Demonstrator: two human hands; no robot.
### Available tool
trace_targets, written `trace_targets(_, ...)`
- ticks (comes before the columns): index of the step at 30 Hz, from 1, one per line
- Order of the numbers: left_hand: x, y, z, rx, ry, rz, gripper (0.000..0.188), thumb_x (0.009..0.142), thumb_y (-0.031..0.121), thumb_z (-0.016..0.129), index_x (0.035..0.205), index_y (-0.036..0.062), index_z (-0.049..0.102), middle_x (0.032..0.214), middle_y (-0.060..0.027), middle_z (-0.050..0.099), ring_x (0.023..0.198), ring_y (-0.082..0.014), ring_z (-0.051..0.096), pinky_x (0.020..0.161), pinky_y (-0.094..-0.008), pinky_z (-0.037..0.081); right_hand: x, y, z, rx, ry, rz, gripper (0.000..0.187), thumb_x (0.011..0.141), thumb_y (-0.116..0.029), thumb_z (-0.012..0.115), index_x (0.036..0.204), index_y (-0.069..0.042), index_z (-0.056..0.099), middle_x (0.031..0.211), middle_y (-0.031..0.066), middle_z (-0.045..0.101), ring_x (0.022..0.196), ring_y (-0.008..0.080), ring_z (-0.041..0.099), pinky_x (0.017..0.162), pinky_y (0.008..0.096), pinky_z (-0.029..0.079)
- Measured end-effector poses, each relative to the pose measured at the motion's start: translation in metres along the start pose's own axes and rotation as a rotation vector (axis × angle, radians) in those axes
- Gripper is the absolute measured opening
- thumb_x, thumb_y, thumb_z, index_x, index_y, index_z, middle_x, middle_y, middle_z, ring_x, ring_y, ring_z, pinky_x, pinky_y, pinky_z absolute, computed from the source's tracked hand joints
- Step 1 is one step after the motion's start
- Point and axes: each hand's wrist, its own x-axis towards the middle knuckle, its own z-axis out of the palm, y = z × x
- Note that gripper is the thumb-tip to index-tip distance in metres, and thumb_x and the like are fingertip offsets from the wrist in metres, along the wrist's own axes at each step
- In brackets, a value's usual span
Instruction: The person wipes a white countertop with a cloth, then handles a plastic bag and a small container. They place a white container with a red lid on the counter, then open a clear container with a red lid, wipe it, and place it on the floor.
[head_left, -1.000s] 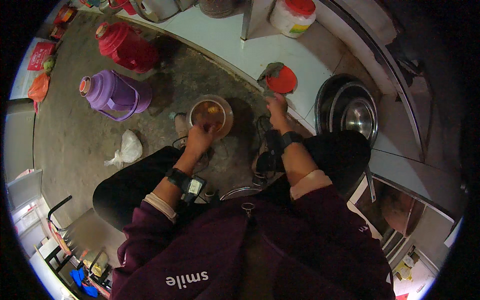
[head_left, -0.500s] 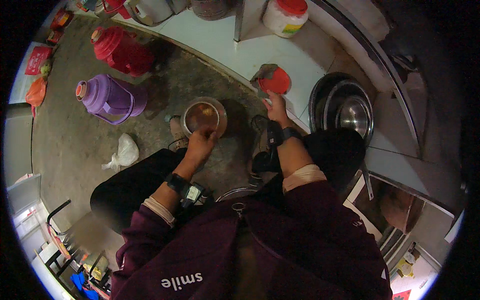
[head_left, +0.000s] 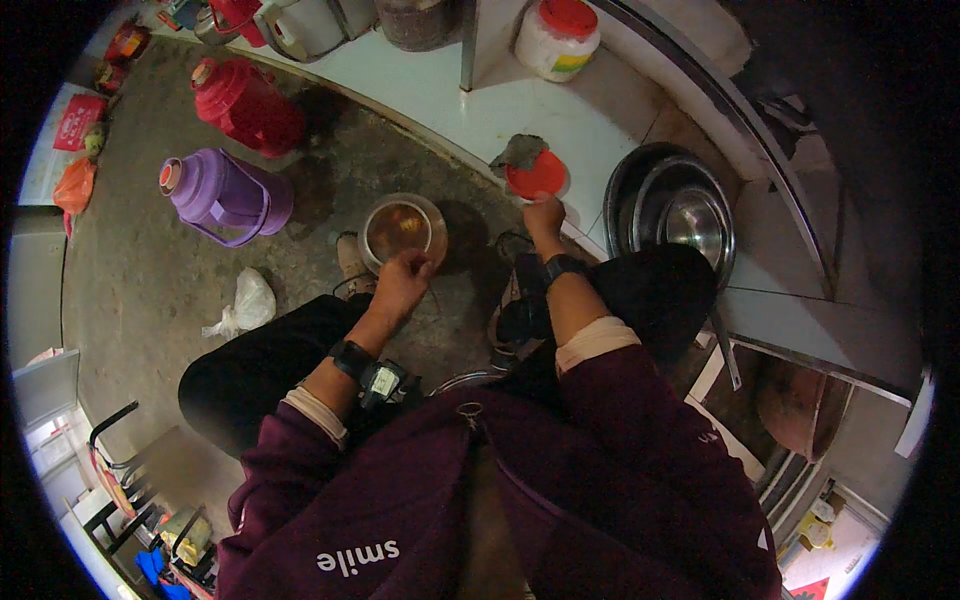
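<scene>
My left hand point(head_left: 402, 284) is closed at the near right rim of a round metal pot point(head_left: 440, 228) on the floor between my feet, its fingertips partly hidden. Brownish liquid with some yellowish patches shows inside the pot. To the right, my right hand point(head_left: 545, 222) has its fingers curled at the near edge of a round red lid point(head_left: 537, 174), which lies on the white tiled ledge; the back of the hand hides the exact grip. A crumpled grey cloth point(head_left: 521, 152) touches the lid's far left side.
Nested metal basins point(head_left: 620, 205) stand right of the lid, and a handle point(head_left: 725, 350) sticks out below them. Behind is a white jar point(head_left: 556, 50) with a red cap. Purple point(head_left: 230, 195) and red point(head_left: 250, 108) thermos flasks and a white plastic bag point(head_left: 250, 300) are at left.
My right hand has gone from extended fingers to curled ones at the red lid's edge. The lid sits slightly nearer to me against the cloth. My left hand stays at the pot's rim.
</scene>
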Motion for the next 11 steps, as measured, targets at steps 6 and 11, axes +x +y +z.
trace_targets(6, -0.006, -0.009, -0.001, -0.054, -0.004, -0.013, 0.02, 0.085, 0.014, 0.065, 0.098, -0.0005, 0.065, 0.086, -0.0185, 0.068, 0.083, -0.0297, 0.067, 0.074, -0.0365, 0.051, -0.019, -0.001, -0.007, -0.055, 0.008, -0.117, 0.041, 0.065, -0.016, 0.076, 0.099, 0.001, 0.063, 0.104, 0.0252, 0.059, 0.107, 0.0433, 0.049, 0.089, 0.0524, 0.042)
trace_targets(11, -0.007, -0.008, 0.0, -0.007, -0.039, -0.09, 0.021, 0.085, 0.015, 0.066, 0.1, 0.0003, 0.065, 0.089, -0.018, 0.069, 0.083, -0.0292, 0.067, 0.074, -0.0362, 0.051, -0.02, 0.006, 0.001, -0.067, 0.019, -0.212, 0.041, 0.066, -0.014, 0.077, 0.102, -0.004, 0.06, 0.114, 0.0226, 0.048, 0.113, 0.0405, 0.043, 0.094, 0.0481, 0.041)
